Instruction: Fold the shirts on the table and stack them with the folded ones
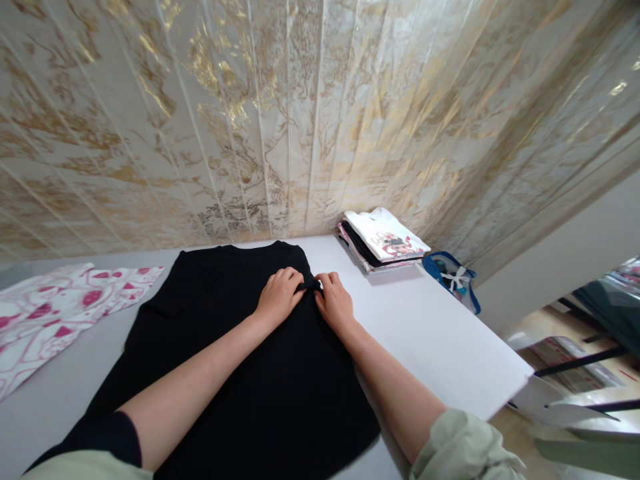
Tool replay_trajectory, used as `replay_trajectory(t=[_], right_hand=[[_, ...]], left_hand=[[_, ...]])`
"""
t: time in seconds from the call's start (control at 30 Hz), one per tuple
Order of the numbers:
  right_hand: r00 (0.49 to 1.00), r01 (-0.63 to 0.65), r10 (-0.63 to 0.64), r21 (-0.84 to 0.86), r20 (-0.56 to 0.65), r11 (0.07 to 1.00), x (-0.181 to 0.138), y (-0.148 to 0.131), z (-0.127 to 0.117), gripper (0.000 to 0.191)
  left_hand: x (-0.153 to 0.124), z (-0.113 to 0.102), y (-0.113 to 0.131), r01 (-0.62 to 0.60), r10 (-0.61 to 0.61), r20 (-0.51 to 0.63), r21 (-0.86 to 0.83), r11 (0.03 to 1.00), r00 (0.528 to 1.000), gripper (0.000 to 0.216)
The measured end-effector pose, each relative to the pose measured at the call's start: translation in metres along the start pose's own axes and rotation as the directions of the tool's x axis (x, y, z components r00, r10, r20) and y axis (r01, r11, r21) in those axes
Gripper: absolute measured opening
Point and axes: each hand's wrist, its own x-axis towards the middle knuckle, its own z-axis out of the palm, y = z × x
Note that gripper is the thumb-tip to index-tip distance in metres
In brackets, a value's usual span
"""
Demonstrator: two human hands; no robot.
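Observation:
A black T-shirt [280, 393] lies spread out, its neckline edge toward the wall. My left hand [280, 293] rests over its upper right part, fingers curled and pinching the black cloth. Just to the right, my right hand [336, 301] pinches the same bunched bit of fabric at the shirt's right edge, by the sleeve. A small gathered fold of cloth shows between the two hands. My fingertips are partly hidden in the fabric.
Folded shirts [385, 237] are stacked at the back right, a white printed one on top. Beside them is a blue-edged bag [457, 280]. A pink-and-white printed garment [65, 300] lies at the left. The white table [440, 340] ends at the right; a gold-patterned curtain [280, 127] hangs behind.

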Motion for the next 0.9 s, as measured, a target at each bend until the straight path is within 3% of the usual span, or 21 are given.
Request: replay_trajectory(t=[0.07, 0.13, 0.23, 0.33, 0.47, 0.53, 0.63, 0.77, 0.9], right_hand=[[0.998, 0.057, -0.057, 0.005, 0.002, 0.998, 0.001, -0.001, 0.001, 0.028], [0.998, 0.069, -0.069, -0.003, 0.012, 0.998, 0.002, -0.001, 0.002, 0.024], [0.998, 0.065, -0.065, 0.004, 0.005, 0.998, 0.002, 0.001, 0.003, 0.021], [0.999, 0.049, -0.049, 0.011, 0.003, 0.999, 0.001, 0.001, 0.004, 0.022], [0.999, 0.031, -0.032, 0.009, 0.006, 0.999, 0.002, 0.000, 0.004, 0.023], [0.999, 0.036, -0.036, 0.018, -0.001, 0.999, 0.003, 0.000, 0.004, 0.023], [0.999, 0.035, -0.035, 0.048, -0.003, 0.998, 0.004, 0.003, 0.004, 0.023], [1.000, 0.024, -0.023, 0.086, -0.013, 0.996, 0.003, 0.007, 0.004, 0.022], [1.000, -0.028, 0.028, 0.017, 0.001, 0.999, 0.001, 0.008, 0.004, 0.020]], left_hand=[[-0.001, 0.003, 0.001, -0.068, 0.070, 0.031, -0.059, 0.996, 0.997, 0.007], [0.002, 0.006, -0.001, -0.056, 0.065, 0.061, -0.143, 0.988, 0.996, 0.014], [0.015, 0.007, -0.015, 0.101, -0.096, 0.034, -0.213, 0.972, 0.995, 0.028], [0.039, 0.005, -0.037, 0.296, -0.300, -0.004, -0.164, 0.941, 0.954, 0.018], [0.076, 0.013, -0.058, 0.474, -0.465, 0.103, -0.097, 0.875, 0.880, 0.025], [0.093, 0.020, -0.063, 0.502, -0.489, 0.140, -0.080, 0.861, 0.861, 0.032], [0.117, 0.031, -0.065, 0.514, -0.498, 0.169, -0.070, 0.855, 0.851, 0.024], [0.141, 0.041, -0.066, 0.496, -0.480, 0.146, -0.103, 0.862, 0.865, 0.019], [0.154, 0.049, -0.066, 0.468, -0.448, 0.147, -0.145, 0.872, 0.882, 0.021]])
